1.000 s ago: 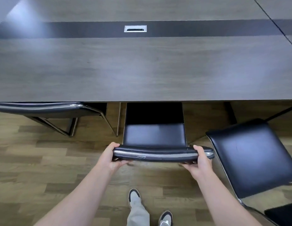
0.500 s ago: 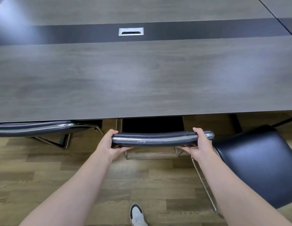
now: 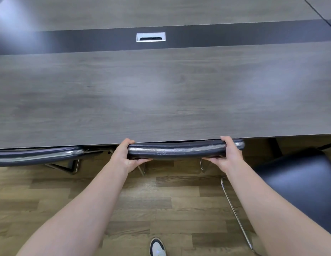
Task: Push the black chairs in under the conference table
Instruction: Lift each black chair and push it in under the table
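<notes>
Spanning left hand [image 3: 124, 156] to right hand [image 3: 228, 156]: chair back [image 3: 179, 149].

Head view (single) looks steeply down; table [image 3: 161, 98] near.

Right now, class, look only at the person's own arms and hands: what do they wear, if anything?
Nothing shows on them. The left hand and right hand are gloveless, with no ring, watch or band in view. Both forearms are uncovered up to the picture's edge, so no sleeve shows.
</notes>
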Motion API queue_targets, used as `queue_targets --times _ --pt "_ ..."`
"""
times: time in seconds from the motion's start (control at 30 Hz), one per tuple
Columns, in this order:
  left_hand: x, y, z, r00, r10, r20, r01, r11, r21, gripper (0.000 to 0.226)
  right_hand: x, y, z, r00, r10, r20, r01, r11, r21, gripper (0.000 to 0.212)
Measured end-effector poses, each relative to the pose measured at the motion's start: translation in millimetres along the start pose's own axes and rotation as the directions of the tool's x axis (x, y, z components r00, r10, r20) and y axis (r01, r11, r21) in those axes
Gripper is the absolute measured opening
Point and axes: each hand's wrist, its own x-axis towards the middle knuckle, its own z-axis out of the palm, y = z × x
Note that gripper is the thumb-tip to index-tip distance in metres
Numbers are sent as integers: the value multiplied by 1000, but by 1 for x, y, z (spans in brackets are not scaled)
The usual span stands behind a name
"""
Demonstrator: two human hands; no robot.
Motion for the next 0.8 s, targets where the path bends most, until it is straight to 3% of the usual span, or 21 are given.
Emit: queue_targets --times 0.17,0.3,0.4,0.53,0.67,0.8 --pt "0 1 -3 1000 -8 2 8 1000 -11 36 -6 0 -2 999 -7 38 7 1000 -17 80" --pt "-13 -6 -6 1000 -5 25 5 1000 -10 36 -17 0 -14 992 29 123 -30 1000 8 83" --pt "-18 -14 -16 999 -8 41 7 1000 22 36 -28 4 -26 986 21 168 -10 998 -70 82" --pt "-31 -39 -38 999 15 32 -22 972 235 60 -56 13 -64 986 -10 168 41 982 -184 79" --pt "-58 -92 -64 997 -50 51 16 854 520 69 -92 24 -132 994 -45 101 72 957 -281 64" --pt "-94 -161 -77 990 -126 57 58 755 653 58 -140 27 -212 987 -161 -25 145 936 -322 49"
